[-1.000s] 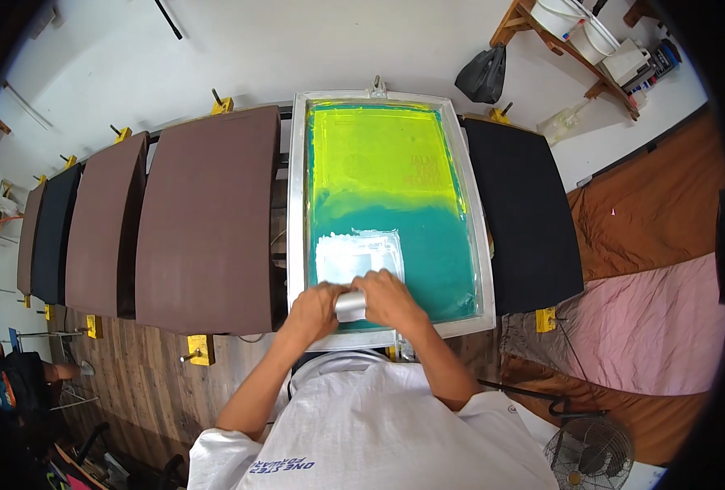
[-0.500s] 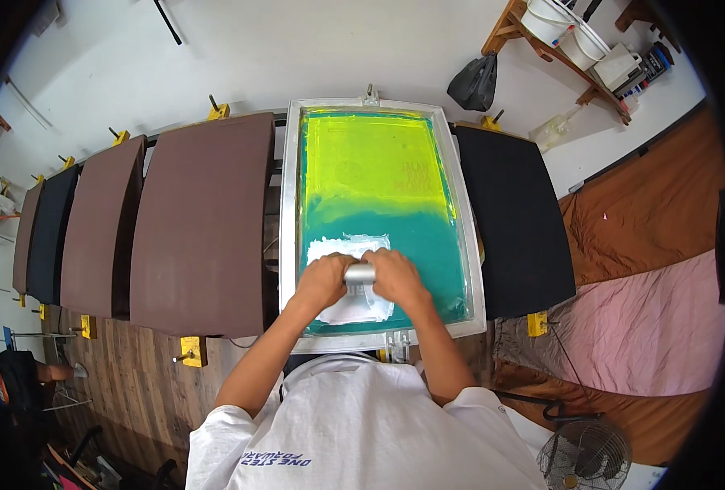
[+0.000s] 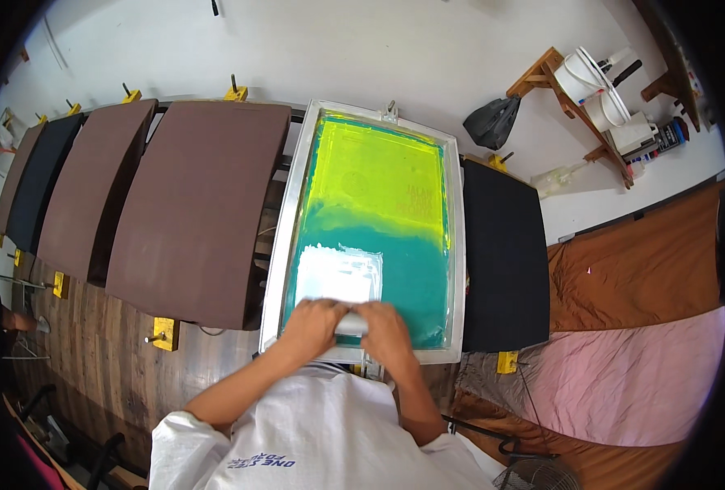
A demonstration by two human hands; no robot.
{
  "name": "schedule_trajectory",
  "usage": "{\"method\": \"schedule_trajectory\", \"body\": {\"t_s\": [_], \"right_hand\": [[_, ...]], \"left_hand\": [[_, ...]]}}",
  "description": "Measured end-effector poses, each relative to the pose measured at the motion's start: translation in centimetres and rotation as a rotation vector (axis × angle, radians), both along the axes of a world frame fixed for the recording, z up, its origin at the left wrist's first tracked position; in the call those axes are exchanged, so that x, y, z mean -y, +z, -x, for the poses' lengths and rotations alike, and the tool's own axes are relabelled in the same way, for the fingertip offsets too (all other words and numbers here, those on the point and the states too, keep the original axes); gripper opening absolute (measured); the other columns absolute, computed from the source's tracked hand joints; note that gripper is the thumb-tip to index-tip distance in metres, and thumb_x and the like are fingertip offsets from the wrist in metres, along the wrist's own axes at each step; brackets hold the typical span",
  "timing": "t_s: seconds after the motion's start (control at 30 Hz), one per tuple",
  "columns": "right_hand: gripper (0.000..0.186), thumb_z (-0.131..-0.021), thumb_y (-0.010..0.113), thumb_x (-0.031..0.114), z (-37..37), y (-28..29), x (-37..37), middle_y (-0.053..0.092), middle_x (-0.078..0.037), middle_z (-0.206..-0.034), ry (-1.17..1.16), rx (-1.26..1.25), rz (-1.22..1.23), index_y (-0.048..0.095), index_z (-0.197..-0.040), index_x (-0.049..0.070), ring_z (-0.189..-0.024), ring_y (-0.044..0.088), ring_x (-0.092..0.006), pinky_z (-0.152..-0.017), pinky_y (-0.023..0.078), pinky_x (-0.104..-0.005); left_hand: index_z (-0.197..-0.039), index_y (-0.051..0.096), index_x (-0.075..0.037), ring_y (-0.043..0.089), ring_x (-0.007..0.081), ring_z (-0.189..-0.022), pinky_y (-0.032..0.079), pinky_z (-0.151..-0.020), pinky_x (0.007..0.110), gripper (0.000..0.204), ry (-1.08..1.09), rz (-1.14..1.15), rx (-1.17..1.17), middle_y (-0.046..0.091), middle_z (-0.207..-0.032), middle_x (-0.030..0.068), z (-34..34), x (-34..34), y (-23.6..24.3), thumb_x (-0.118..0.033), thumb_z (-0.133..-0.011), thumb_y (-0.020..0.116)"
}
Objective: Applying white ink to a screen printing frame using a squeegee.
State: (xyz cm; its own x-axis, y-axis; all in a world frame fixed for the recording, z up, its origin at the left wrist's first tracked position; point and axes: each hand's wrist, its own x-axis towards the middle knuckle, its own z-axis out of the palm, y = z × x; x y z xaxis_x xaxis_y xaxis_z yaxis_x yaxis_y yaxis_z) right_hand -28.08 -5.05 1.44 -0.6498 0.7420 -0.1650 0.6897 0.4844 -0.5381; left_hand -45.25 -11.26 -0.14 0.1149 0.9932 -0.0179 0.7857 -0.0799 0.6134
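Observation:
A silver squeegee (image 3: 352,324) is gripped from both ends near the close edge of a screen-printing frame (image 3: 280,245). My left hand (image 3: 312,330) is closed round its left end, and my right hand (image 3: 385,333) round its right end. The squeegee's blade is hidden from view. Just beyond my hands a rectangular patch of white ink (image 3: 338,273) lies on the mesh (image 3: 371,237), teal in its near half. Bright yellow-green colour covers the far half, with faint lettering in it. The frame's aluminium border rests over the pallet row, held by a clamp (image 3: 390,112) at its far end.
Brown-covered pallets (image 3: 203,204) stand in a row to the left, and a black-covered pallet (image 3: 505,253) is close on the right. Yellow blocks (image 3: 165,334) with bolts stick out at pallet ends. A wooden shelf (image 3: 579,114) with white tubs hangs far right, beside a black bag (image 3: 491,121).
Both hands have drawn the squeegee toward me across the white patch, to the near edge of the frame. More of the white area shows. The view has also tilted.

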Motion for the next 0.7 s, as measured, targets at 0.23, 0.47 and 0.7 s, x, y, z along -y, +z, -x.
{"method": "schedule_trajectory", "body": {"t_s": [0.23, 0.47, 0.7], "right_hand": [[0.034, -0.073, 0.061, -0.005, 1.0, -2.5, -5.8, 0.065, -0.024, -0.099, -0.09, 0.054, -0.103, 0.065, -0.106, 0.004, -0.092, 0.062, -0.0451, -0.084, 0.051, -0.0518], [0.039, -0.072, 0.066, 0.003, 1.0, -2.0, 1.2, 0.062, -0.026, -0.096, -0.193, 0.122, -0.007, 0.06, -0.111, 0.0, -0.09, 0.062, -0.044, -0.082, 0.05, -0.0503], [0.039, -0.069, 0.065, -0.001, 1.8, -1.1, -1.4, 0.063, -0.024, -0.094, -0.094, 0.029, -0.006, 0.063, -0.107, 0.002, -0.094, 0.061, -0.0438, -0.083, 0.05, -0.0492]], "left_hand": [[-0.1, 0.072, -0.01, 0.069, 0.0323, -0.08, 0.055, -0.074, 0.043, 0.034, -0.124, -0.04, -0.131, 0.071, -0.088, 0.0135, 1.6, -8.7, -1.9, 0.002, -0.07, 0.063], [-0.095, 0.074, -0.017, 0.07, 0.0255, -0.079, 0.052, -0.076, 0.038, 0.026, -0.342, -0.042, -0.22, 0.071, -0.08, 0.0068, 1.8, -5.4, -2.4, -0.006, -0.072, 0.069], [-0.099, 0.073, -0.013, 0.069, 0.0291, -0.083, 0.053, -0.079, 0.04, 0.034, -0.21, -0.038, -0.189, 0.071, -0.084, 0.0112, 3.0, -4.6, -0.1, 0.001, -0.068, 0.066]]}}
